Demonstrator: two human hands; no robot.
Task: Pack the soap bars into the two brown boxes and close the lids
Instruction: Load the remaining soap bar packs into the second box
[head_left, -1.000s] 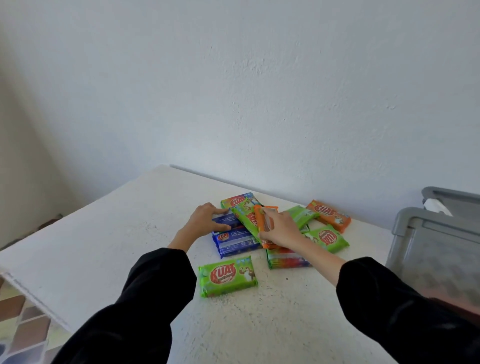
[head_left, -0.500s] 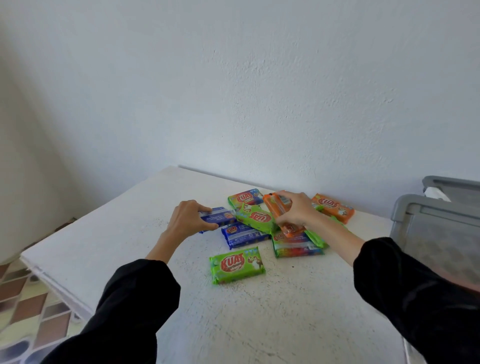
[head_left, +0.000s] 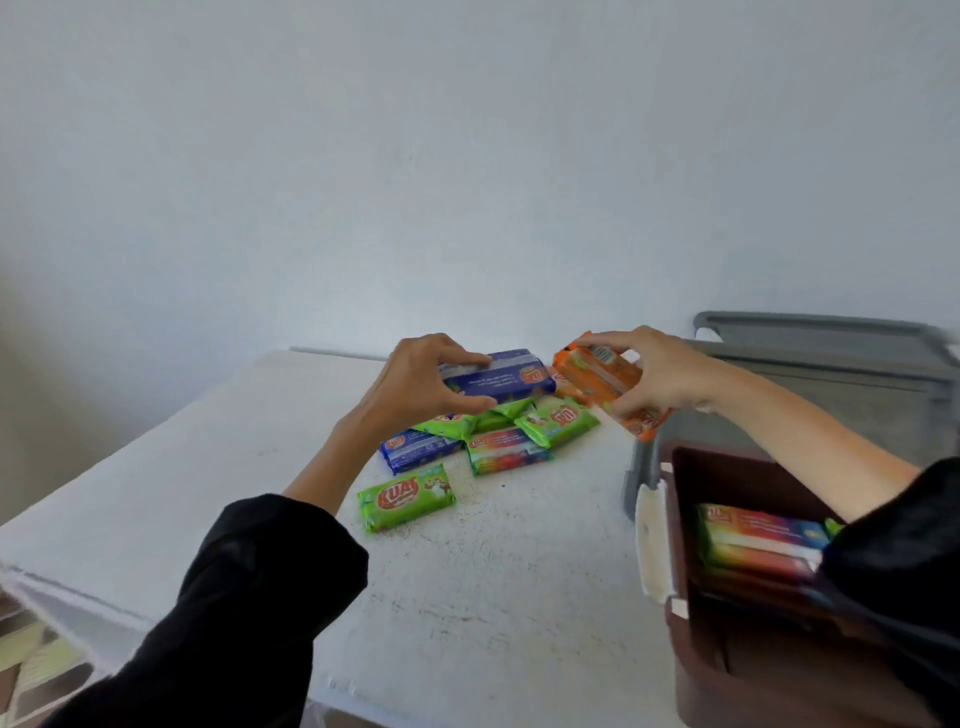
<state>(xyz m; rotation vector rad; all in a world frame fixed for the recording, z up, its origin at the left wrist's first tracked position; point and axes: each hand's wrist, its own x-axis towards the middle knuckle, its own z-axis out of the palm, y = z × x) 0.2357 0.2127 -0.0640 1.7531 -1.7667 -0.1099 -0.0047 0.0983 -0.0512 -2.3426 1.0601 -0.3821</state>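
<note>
Pale, bare wall fills the upper half of the view, and below it a white speckled table runs from a far edge at the wall to a near-left corner over tiled floor. At the table's right edge stands a grey plastic crate, partly hidden by the right forearm. Nearer, at the right edge and cut off by the frame, an open brown box with a white latch holds a rainbow-wrapped soap bar; its print is too blurred to read, and a black sleeve covers the rest of the inside. No second brown box shows.

Loose soap bars lie in a heap toward the table's far edge. The nearest, a green bar, reads "KUAT" in red. Behind it lie a blue bar, a rainbow bar and a second green bar with the logo upside down; more green wrappers are half buried under the lifted bar.

The left hand pinches a blue soap bar between thumb and fingers, clear of the heap, its small white print illegible. The right hand grips an orange soap bar the same way, barcode side up, above the table's far right.
</note>
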